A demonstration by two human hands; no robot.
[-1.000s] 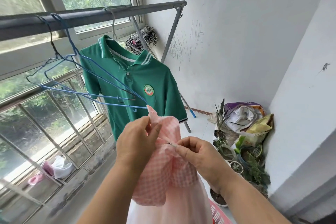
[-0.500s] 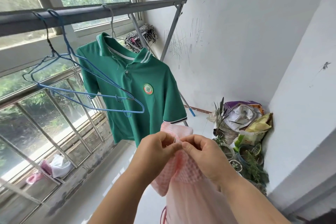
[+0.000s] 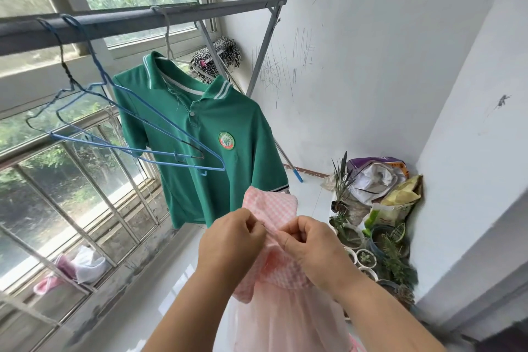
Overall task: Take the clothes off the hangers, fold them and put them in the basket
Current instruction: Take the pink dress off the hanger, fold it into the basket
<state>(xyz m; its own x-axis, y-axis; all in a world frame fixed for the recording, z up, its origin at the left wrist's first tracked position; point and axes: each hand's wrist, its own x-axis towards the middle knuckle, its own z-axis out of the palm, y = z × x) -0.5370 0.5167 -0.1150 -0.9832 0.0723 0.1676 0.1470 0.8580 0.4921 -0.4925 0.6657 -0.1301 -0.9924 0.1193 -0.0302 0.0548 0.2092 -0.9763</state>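
Observation:
A pink checked dress (image 3: 271, 208) with a pale sheer skirt hangs from my two hands in front of me. My left hand (image 3: 233, 240) and my right hand (image 3: 310, 246) pinch its top edge close together, fingers closed on the cloth. A green polo shirt (image 3: 217, 146) hangs on a wire hanger from the grey rail (image 3: 171, 16). Two bare blue wire hangers (image 3: 128, 134) hang on the rail to its left. The basket is mostly hidden; a pink bit (image 3: 357, 344) shows at the bottom edge.
Windows with metal bars (image 3: 85, 194) run along the left. Potted plants (image 3: 383, 248) and bags (image 3: 377, 177) crowd the right corner by the white wall. A mop head (image 3: 217, 57) leans at the rack's far end. Cloths (image 3: 77, 266) lie on the sill.
The dress has come clear of the blue hanger and dropped lower. My hands have closed together on its top edge. The bare hangers swing back on the rail.

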